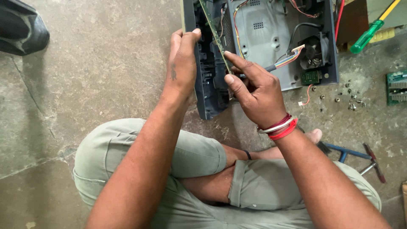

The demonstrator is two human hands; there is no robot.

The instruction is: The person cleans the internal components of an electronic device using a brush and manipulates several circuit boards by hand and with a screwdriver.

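The person sits cross-legged on a concrete floor (97, 76), bent over an opened grey case (271, 46) at the top centre of the frame. The case's dark blue side panel (207, 80) stands on edge between the two hands, and a thin green circuit board (215, 36) rises along it, seen edge-on.

The left hand (183, 63) is wrapped around the outer face of the panel, thumb hooked over its top edge, steadying it. The right hand (254, 91) pinches the lower end of the board between thumb and forefinger, the other fingers curled; a dark tool handle seems to lie under them, though I cannot tell what it is. A ribbon of coloured wires (290, 55) runs from just beside that hand to the case floor.

To do this well, I judge the board should be gripped only by its edges and moved in line with the panel, not twisted, while the left hand keeps the panel from tipping. The wires look short, so slack needs watching.

Loose screws (349, 99) lie on the floor at right, near a second green board (397, 87). A green-handled screwdriver (369, 36) rests at upper right, a blue T-shaped tool (349, 153) at lower right.
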